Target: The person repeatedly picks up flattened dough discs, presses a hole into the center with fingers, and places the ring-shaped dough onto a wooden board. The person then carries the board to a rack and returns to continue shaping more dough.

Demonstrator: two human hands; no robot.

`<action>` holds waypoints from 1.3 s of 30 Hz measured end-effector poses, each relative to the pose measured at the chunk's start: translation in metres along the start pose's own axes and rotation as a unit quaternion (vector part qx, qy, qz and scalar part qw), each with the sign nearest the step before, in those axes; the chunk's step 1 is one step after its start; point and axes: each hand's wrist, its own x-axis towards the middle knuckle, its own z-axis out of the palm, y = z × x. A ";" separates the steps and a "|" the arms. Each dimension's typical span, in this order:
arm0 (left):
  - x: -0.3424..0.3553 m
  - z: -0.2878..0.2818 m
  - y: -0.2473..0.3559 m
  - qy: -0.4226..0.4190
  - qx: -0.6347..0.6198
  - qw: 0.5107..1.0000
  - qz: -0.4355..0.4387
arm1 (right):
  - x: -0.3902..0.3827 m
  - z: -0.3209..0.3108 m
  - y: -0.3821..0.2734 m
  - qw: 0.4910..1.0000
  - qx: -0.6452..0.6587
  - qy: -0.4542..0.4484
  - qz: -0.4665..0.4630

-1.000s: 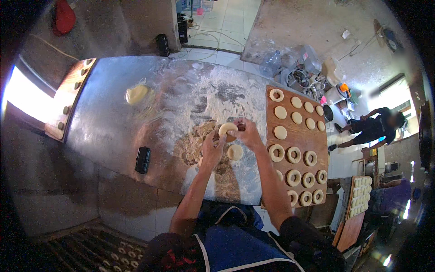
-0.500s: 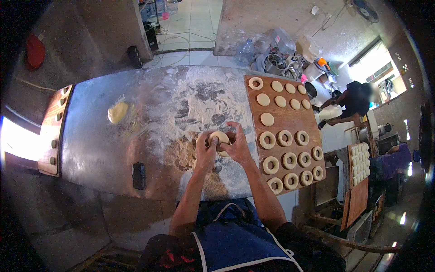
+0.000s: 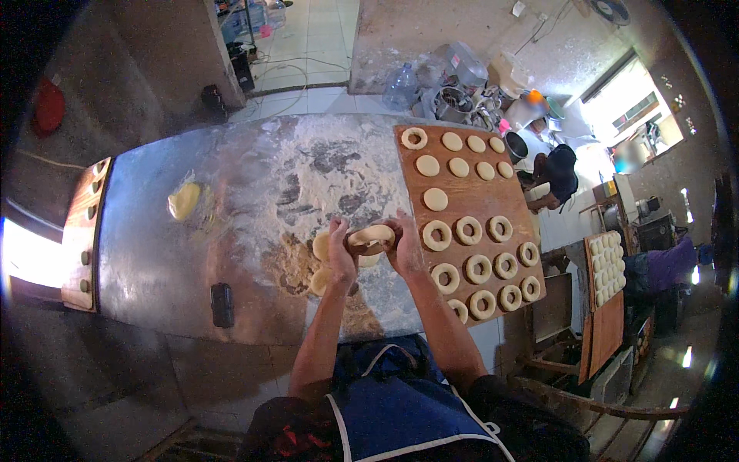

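Observation:
Both hands hold one dough ring (image 3: 376, 234) over the floured metal table (image 3: 142, 254): my left hand (image 3: 342, 250) on its left side, my right hand (image 3: 406, 245) on its right, fingers curled into it. Several pale dough rounds (image 3: 322, 282) lie beneath, partly hidden. To the right, a wooden board (image 3: 474, 202) carries rows of dough rounds (image 3: 436, 199) and rings (image 3: 468, 229). A pale yellow lump (image 3: 183, 202) sits on the table's left half; a black rectangular object (image 3: 222, 305) lies near the front edge.
Another board (image 3: 604, 327) with dough pieces stands at right. A person in dark clothes (image 3: 560, 175) bends beside pots and plastic containers (image 3: 454, 104) at back right; a person in purple (image 3: 670, 266) is at far right. A narrow wooden board (image 3: 81, 231) lines the table's left end.
The dough piece between my hands now shows as an opened ring, with my hands spread to either side. The person at back right has bent lower. The view has shifted.

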 end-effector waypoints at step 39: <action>0.052 0.232 -0.311 -0.062 0.259 0.964 -0.018 | 0.022 -0.330 -0.109 0.978 -0.178 0.098 -0.044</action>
